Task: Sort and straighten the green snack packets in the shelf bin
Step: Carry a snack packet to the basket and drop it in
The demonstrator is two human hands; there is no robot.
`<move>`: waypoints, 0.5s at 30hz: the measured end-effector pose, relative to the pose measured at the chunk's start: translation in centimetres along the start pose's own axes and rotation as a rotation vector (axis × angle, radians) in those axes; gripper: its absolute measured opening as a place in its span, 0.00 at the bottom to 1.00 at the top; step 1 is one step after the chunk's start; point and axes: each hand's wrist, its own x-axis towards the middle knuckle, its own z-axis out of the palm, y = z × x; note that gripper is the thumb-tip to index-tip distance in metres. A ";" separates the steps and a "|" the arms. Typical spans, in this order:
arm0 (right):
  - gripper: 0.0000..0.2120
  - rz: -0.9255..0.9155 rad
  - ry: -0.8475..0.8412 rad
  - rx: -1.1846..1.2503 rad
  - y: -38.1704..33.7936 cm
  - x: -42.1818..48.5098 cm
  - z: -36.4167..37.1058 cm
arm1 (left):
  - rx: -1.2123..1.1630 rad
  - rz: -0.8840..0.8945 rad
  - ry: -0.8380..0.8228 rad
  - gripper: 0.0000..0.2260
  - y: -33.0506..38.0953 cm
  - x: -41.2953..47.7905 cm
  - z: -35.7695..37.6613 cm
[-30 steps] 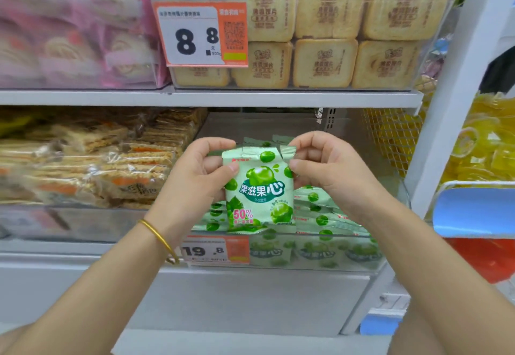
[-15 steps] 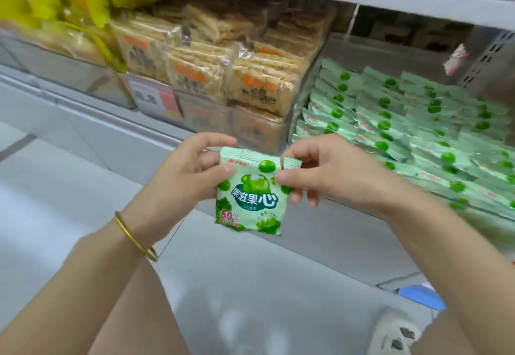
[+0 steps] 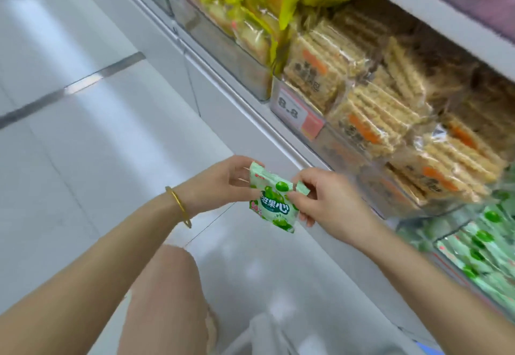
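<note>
We reach both forearms forward, beside the shelf. Our left hand (image 3: 223,184) grips the packet (image 3: 274,207) by its left edge, and our right hand (image 3: 331,204) pinches its top right corner, the other fingers curled. The packet is pale green with dark green balls and white lettering. It faces us in mid-air, well left of the bin (image 3: 412,229). It tilts clockwise, with its long axis near upright and its sealed top far.

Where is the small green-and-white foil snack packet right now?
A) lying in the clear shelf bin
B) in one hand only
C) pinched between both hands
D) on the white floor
C: the left hand and right hand each pinch the green-and-white snack packet near its top.
</note>
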 end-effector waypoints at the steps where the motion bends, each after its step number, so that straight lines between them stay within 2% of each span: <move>1: 0.07 0.002 -0.017 -0.032 -1.4 0.5 0.0 | 0.049 -0.031 0.024 0.16 0.1 -0.7 -1.3; 4: 0.11 0.015 -0.070 -0.134 -6.3 1.9 0.4 | 0.187 -0.167 0.130 0.17 0.3 -4.1 -5.2; 8: 0.04 0.029 -0.164 -0.195 -13.4 2.9 1.6 | 0.283 -0.308 0.188 0.22 0.6 -10.5 -9.7; 15: 0.02 -0.033 -0.379 -0.340 -30.6 4.0 9.9 | 0.133 -0.521 0.347 0.23 -2.2 -26.1 -20.2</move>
